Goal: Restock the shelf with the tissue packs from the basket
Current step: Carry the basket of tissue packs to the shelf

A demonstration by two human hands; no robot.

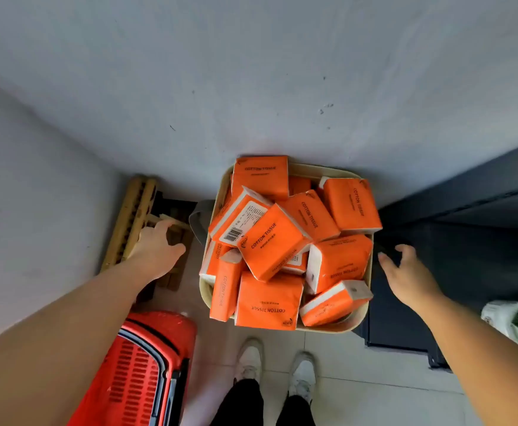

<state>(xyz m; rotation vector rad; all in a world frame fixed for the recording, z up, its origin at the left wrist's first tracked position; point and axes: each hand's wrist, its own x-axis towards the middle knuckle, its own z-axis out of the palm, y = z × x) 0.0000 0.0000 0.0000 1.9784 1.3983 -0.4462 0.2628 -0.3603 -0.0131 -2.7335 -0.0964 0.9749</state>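
Orange plastic-wrapped tissue packs (271, 241) are heaped in the cream square basket (316, 170) on the tiled floor (359, 364). It sits right against the grey wall (251, 87), with the dark shelf unit (466, 216) just beside it on the right. The left hand (156, 249) reaches down one side and the right hand (406, 276) down the other, each grip apart, fingers spread, holding nothing. This looks like a two-handed lift by the grey side handle (198, 221) and its twin. The danger is that the pile is loose and rides above the rim, so any tilt could send the top packs sliding onto the floor.
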